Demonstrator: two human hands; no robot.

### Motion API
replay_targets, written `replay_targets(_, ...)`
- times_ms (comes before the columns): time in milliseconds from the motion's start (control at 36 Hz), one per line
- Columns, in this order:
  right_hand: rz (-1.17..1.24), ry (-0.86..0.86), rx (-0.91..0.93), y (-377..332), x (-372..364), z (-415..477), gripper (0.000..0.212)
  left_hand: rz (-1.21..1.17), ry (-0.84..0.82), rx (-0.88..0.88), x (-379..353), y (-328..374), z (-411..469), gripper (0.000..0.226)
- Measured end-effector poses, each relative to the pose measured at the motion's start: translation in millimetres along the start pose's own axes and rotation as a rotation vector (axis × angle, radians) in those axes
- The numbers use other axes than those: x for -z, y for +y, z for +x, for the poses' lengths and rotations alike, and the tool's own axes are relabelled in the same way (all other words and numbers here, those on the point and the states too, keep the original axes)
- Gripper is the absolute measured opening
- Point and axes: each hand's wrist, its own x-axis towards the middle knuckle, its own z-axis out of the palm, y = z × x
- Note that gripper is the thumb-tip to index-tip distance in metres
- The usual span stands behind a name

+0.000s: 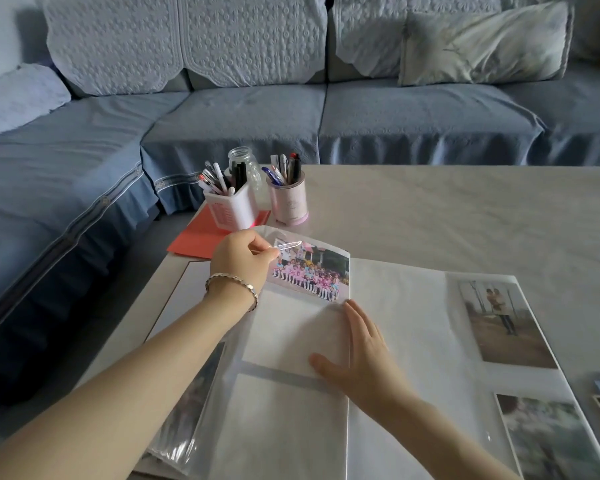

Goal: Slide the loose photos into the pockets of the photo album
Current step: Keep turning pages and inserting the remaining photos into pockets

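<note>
Home living rm; blue covered sofa w/ pillow, low table

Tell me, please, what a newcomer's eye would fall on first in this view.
The bright pink group photo at the top left of the open photo album stands out, with the left hand pinching the clear pocket film at its upper corner. The right hand lies flat at the spine. A white pen holder and a pink pen holder stand behind the album.
</note>
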Motion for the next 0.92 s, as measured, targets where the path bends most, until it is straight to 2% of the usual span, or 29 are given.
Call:
replay_targets(139, 0.017, 0.012, 0.004, 2, -2, 0, 0.089, -0.01, 0.058, -0.031, -3, -3, -2, 0.011)
replay_targets(333, 0.142, 0.069, -0.026, 7, -7, -3, 0.092, -0.138, 0.088, -0.045, -2, 1, -4, 0.011)
replay_targets(472, 0.18, 0.109, -0.044, 8, -12, -6, 0.09, -0.136, 0.06, -0.018, -4, -1, -5, 0.02)
replay_targets(583, 0.157, 0.111, -0.027, 10, -13, -5, 0.089, -0.145, 0.016, 0.092, -5, -8, -1, 0.019)
replay_targets(750, 0.076, 0.055, 0.023, 13, -9, -4, 0.094, -0.244, -0.093, 0.401, -16, -31, 3, 0.021)
replay_targets(861, 0.031, 0.0, 0.031, 14, -1, -6, 0.11, -0.366, -0.057, 0.461, -26, -41, 1, 0.022)
replay_targets(917, 0.025, -0.016, 0.041, 17, 1, -7, 0.104, -0.424, -0.034, 0.477, -27, -43, -2, 0.021)
